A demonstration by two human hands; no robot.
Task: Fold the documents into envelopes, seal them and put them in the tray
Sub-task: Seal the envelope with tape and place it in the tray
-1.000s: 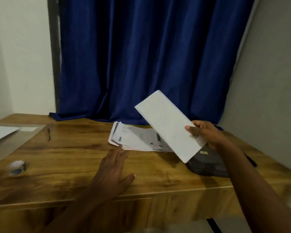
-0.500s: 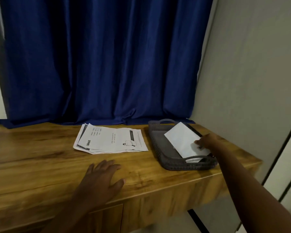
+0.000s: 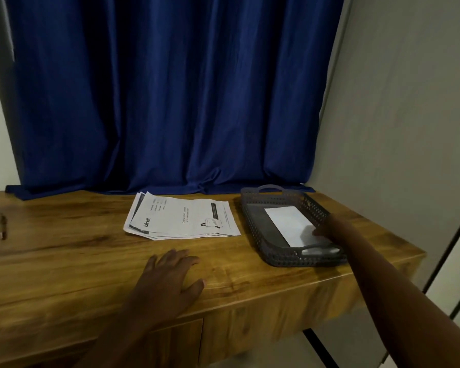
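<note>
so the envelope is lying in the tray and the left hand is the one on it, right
Not quite: the head view shows the right hand on the white envelope in the grey tray. The left hand rests flat on the wooden desk.

Wooden desk (image 3: 64, 266) in front of me. Blue curtain (image 3: 157, 96) hangs along its far edge, hem resting on the wood. Pen (image 3: 3, 227) lies far left. Grey wall (image 3: 409, 115) on the right.
</note>
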